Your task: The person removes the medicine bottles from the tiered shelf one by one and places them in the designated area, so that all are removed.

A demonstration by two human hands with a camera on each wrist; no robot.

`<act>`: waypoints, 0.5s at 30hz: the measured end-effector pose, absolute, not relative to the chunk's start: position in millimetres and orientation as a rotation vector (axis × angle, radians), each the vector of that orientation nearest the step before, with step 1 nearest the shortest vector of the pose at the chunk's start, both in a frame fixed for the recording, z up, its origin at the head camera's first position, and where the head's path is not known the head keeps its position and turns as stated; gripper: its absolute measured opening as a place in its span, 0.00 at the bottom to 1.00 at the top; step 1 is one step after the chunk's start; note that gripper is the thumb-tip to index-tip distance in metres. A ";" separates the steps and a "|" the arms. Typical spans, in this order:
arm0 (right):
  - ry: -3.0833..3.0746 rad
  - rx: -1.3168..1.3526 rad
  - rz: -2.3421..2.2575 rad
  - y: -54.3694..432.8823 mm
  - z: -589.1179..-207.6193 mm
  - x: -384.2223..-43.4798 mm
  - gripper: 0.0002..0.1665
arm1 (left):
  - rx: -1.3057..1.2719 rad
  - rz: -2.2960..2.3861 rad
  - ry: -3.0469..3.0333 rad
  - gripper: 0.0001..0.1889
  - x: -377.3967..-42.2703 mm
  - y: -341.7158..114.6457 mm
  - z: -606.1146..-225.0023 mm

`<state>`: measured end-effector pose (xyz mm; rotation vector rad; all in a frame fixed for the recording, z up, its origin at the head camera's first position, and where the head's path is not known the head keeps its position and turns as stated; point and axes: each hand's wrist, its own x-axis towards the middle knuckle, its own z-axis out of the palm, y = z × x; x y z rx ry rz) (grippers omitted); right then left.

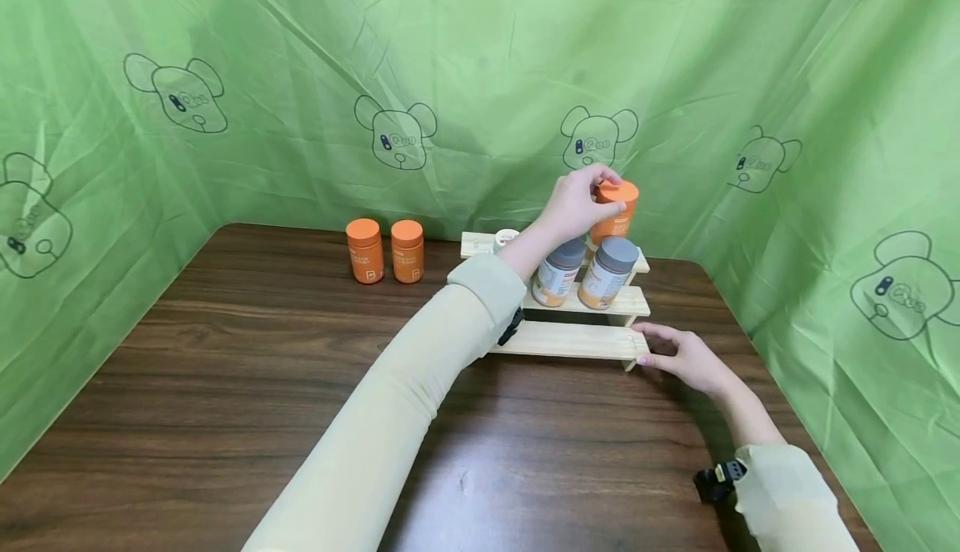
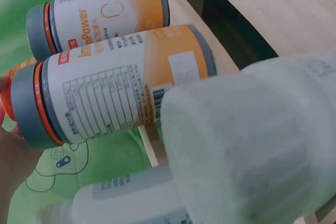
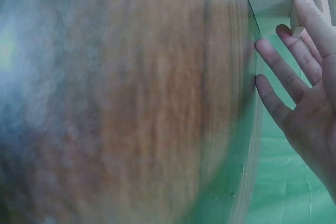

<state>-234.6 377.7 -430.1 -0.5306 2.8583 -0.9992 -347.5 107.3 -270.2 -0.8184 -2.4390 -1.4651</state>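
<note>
My left hand (image 1: 579, 204) reaches over a three-step wooden rack (image 1: 573, 340) and grips an orange-capped orange bottle (image 1: 621, 220) by its cap at the top step. In the left wrist view, only part of that hand (image 2: 16, 163) shows at the left edge, with the orange cap mostly hidden behind grey-capped bottles. Two grey-capped white and orange bottles (image 1: 604, 275) stand on the middle step. At the rack's right end, my right hand (image 1: 693, 360) pinches the lowest step between thumb and fingers; the remaining fingers spread loosely in the right wrist view.
Two more orange bottles (image 1: 365, 252) stand left of the rack, near the back of the brown wooden table (image 1: 247, 352). White bottles (image 2: 247, 145) sit on the rack's left part, mostly behind my left arm from above. A green curtain (image 1: 480, 52) encloses the back and sides.
</note>
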 end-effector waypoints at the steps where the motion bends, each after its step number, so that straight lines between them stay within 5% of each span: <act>1: 2.861 -0.534 -0.998 377.9 -430.6 -234.8 0.32 | -0.821 -1.469 -2.430 0.18 -347.9 105.7 -269.5; 15: 2.853 -0.541 -0.993 380.2 -433.4 -236.8 0.32 | -0.740 -1.589 -2.336 0.15 -347.2 80.9 -253.2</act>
